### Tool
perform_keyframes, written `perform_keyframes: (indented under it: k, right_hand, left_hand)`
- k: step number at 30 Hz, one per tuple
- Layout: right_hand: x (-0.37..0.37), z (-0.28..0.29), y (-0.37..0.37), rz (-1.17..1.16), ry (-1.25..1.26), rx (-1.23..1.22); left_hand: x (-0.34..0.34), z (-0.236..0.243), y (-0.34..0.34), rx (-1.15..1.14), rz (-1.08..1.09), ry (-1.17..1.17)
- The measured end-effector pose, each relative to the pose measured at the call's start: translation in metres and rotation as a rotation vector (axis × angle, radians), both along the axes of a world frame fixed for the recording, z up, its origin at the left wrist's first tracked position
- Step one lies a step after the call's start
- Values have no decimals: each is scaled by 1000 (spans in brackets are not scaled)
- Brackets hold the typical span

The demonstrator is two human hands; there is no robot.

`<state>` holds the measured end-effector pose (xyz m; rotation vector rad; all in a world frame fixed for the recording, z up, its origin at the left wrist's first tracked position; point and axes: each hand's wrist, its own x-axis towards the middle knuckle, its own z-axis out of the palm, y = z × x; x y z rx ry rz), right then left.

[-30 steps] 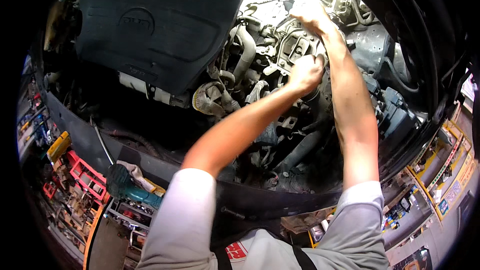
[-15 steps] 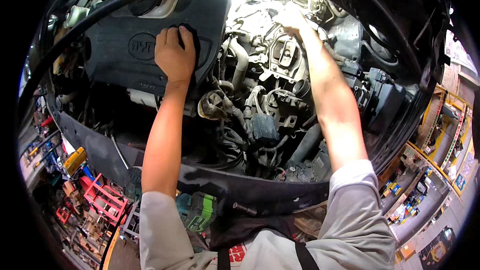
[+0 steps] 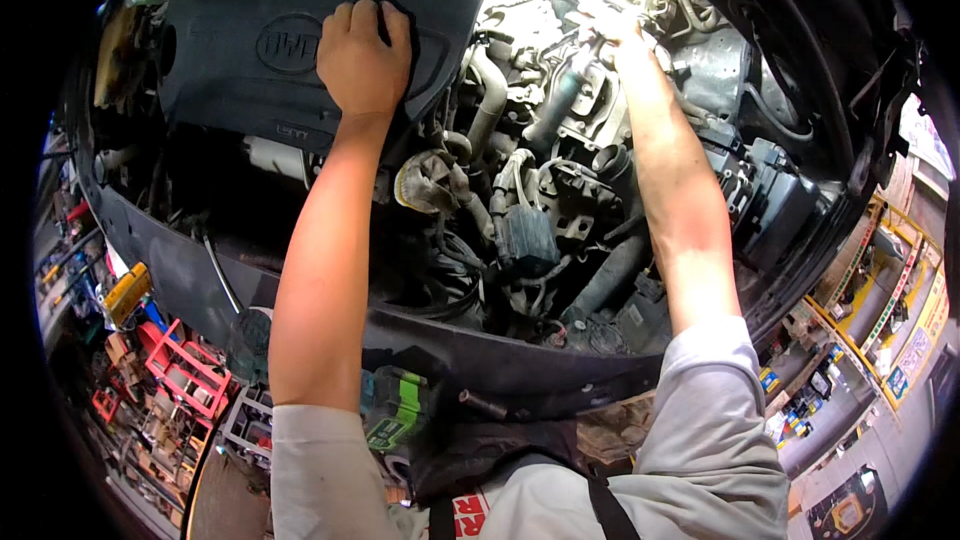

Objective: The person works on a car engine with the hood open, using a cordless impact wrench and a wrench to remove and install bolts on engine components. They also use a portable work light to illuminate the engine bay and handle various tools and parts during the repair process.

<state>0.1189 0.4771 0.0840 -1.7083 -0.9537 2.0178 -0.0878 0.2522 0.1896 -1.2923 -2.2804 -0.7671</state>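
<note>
My left hand (image 3: pixel 362 65) rests on the black plastic engine cover (image 3: pixel 220 60), fingers apart and slightly bent, holding nothing. My right hand (image 3: pixel 620 45) is in the brightly lit engine bay right of the cover, fingers closed around the upper end of a dark, teal-tinged cylindrical object (image 3: pixel 555 105) that slants down toward me. The finger details are washed out by glare. That object lies over a pale metal housing (image 3: pixel 602 115), partly covering it. A curved pale hose (image 3: pixel 490 85) runs between cover and housing.
The dark front edge (image 3: pixel 170 245) of the car crosses below my arms. A green-and-black battery (image 3: pixel 395 410) and a small metal cylinder (image 3: pixel 483 403) sit near it. The raised black hood (image 3: pixel 800 60) is at right. Red racks (image 3: pixel 185 370) stand lower left, yellow-edged shelving (image 3: pixel 880 310) at right.
My left hand has moved from the metal housing leftward onto the engine cover. A dark cylindrical object now shows in my right hand, over the housing.
</note>
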Motion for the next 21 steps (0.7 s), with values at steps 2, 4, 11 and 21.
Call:
perform_keyframes:
  k: [2,4,11,21]
  right_hand:
    - [-2,1,3,201,13,72]
    - [20,-2,6,348,420,190]
    - [14,-23,10,90,170,21]
    - [-7,-8,11,84,-45,88]
  left_hand:
    - [-5,-2,1,14,7,33]
    - [-4,-1,1,15,14,56]
    - [-2,-2,6,16,12,60]
    - [-2,-6,4,42,20,72]
